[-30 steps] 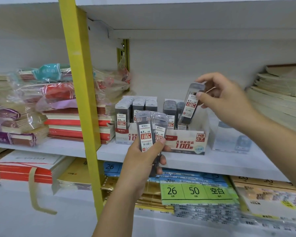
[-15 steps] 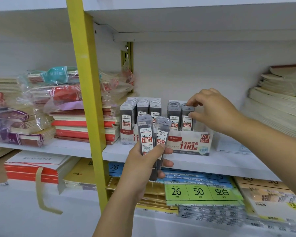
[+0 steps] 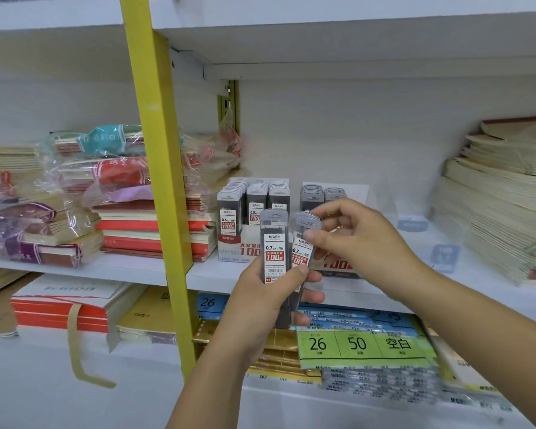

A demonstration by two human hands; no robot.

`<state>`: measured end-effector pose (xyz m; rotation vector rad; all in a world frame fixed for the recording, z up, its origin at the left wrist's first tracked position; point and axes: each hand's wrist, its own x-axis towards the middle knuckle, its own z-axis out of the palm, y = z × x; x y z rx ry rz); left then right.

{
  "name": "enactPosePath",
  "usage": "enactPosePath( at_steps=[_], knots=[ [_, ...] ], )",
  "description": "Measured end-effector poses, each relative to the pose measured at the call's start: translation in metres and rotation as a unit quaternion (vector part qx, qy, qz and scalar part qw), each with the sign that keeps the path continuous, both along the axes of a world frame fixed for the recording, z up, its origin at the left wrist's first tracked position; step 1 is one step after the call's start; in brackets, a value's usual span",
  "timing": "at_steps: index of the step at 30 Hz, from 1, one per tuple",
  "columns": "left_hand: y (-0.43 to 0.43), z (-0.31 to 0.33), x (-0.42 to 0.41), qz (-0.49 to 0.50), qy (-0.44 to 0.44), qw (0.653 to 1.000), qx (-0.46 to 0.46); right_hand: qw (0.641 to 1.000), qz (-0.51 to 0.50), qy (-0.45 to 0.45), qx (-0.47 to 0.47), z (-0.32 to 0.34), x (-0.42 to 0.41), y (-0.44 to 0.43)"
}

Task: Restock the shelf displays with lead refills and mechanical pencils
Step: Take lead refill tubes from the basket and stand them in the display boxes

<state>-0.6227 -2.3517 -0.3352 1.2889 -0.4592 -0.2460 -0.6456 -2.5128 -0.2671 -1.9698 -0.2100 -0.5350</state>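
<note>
Head view: two handheld refill cases [image 3: 274, 246]

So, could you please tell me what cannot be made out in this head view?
Head view only.
White cardboard 0.7 display box: front print mostly hidden by the right hand.
Dark lead refill cases in the left hand: lower ends covered by that hand, barcode print too small.
Blue shelf labels: blurred.
Clear-wrapped packs, lower right: blurred.

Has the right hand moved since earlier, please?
Yes: the right hand drew back from the display box to the refill cases in the left hand.
</note>
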Motion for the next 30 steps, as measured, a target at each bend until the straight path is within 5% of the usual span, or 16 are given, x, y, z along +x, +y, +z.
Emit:
enactPosePath(
  at_steps=[7, 14, 17, 24, 30],
  knots=[
    [0.003, -0.001, 0.008, 0.026, 0.015, 0.999, -0.021, 0.989, -0.063, -0.096, 0.090, 0.027, 0.012, -0.031],
    [0.007, -0.002, 0.010, 0.050, 0.006, 0.999, -0.022, 0.962, -0.110, -0.212, -0.132, 0.054, 0.022, -0.051],
    [0.008, -0.002, 0.010, 0.050, 0.003, 0.999, -0.017, 0.939, -0.137, -0.192, -0.251, 0.047, 0.027, -0.052],
    [0.009, -0.002, 0.010, 0.054, 0.001, 0.998, -0.016, 0.949, -0.118, -0.067, -0.285, 0.033, 0.040, -0.059],
    [0.008, -0.002, 0.011, 0.051, 0.000, 0.999, -0.002, 0.891, -0.175, -0.083, -0.410, 0.029, 0.044, -0.058]
  ],
)
